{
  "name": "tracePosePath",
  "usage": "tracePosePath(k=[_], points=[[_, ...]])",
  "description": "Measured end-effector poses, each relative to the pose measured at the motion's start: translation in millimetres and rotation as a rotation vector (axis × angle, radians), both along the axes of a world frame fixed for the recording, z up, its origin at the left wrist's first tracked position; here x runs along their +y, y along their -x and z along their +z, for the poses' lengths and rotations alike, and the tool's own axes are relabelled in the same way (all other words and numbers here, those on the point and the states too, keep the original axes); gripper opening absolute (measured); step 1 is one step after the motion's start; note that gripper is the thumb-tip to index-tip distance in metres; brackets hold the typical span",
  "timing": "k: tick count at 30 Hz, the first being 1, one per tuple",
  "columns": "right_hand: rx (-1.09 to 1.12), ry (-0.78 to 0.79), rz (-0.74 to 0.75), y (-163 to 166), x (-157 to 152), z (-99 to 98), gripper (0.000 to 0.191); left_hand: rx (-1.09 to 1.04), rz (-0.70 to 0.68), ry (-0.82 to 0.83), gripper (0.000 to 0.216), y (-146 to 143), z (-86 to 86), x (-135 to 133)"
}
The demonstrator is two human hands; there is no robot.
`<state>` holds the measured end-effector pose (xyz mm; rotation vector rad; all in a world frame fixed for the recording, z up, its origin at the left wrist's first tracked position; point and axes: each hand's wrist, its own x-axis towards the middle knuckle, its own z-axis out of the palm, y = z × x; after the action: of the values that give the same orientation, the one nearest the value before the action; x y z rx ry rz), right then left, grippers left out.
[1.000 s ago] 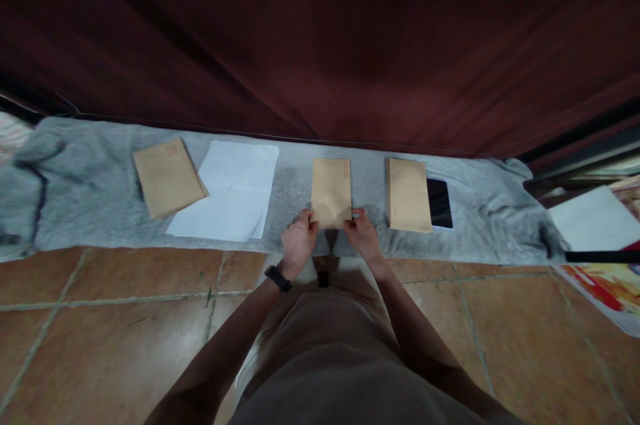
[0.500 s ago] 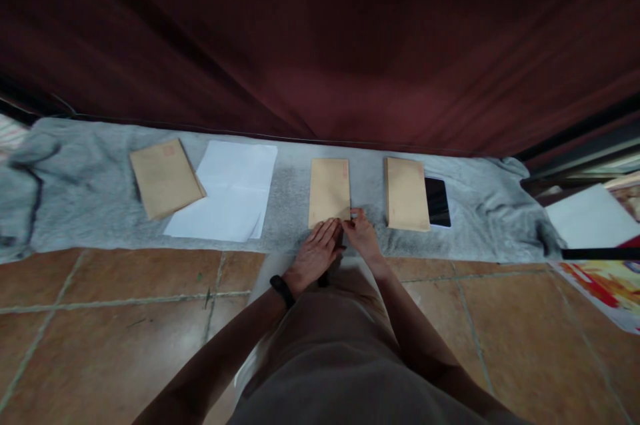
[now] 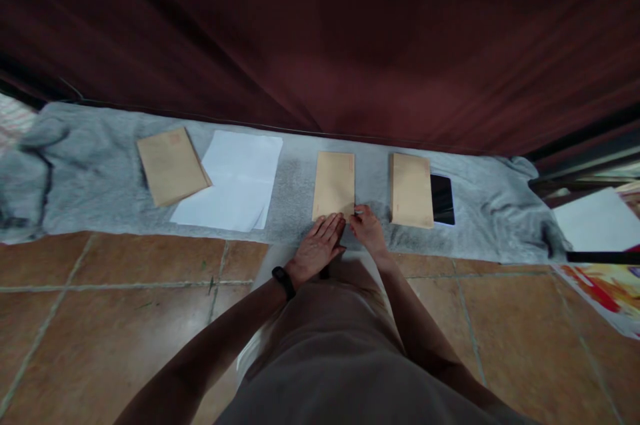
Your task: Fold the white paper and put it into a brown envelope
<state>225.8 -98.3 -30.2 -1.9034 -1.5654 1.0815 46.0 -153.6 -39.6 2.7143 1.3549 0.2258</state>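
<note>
A brown paper envelope (image 3: 334, 182) lies flat in front of me on the grey cloth. My left hand (image 3: 317, 245) rests with outstretched fingers across the envelope's near edge. At its near right corner is my right hand (image 3: 367, 228), fingers curled in and touching the edge; whether they pinch the paper is too small to make out. To the right lies a stack of brown envelopes (image 3: 413, 190). On the left, more brown envelopes (image 3: 174, 166) partly overlap white paper sheets (image 3: 235, 178).
A dark-screened tablet or phone (image 3: 443, 200) sits partly under the right stack. The grey cloth (image 3: 95, 172) covers a long narrow surface against a dark red curtain (image 3: 320, 45). At far right are a white sheet (image 3: 597, 222) and a colourful printed package (image 3: 607, 292).
The view has shifted slightly, so the things appear a little higher and further right. My left hand stays on the near edge; my right hand stays at the corner, fingers more curled.
</note>
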Motion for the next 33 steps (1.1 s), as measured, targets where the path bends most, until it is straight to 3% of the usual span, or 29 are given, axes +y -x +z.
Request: tracePosePath(k=[11, 19, 23, 33], points=[[0.194, 0.141, -0.105, -2, 3, 3.4, 0.011, -0.056, 0.096, -0.019, 0.069, 17, -5.4, -11], [0.267, 0.155, -0.104, -7, -1, 2.0, 0.016, -0.239, 0.168, 0.06, 0.064, 21, 1.8, -11], [0.282, 0.167, -0.096, -9, -3, 1.9, 0.014, -0.481, 0.292, 0.146, 0.066, 19, 3.2, -10], [0.371, 0.19, -0.164, -7, -3, -0.1, 0.011, -1.373, 0.877, 0.577, 0.055, 19, 1.0, 21]])
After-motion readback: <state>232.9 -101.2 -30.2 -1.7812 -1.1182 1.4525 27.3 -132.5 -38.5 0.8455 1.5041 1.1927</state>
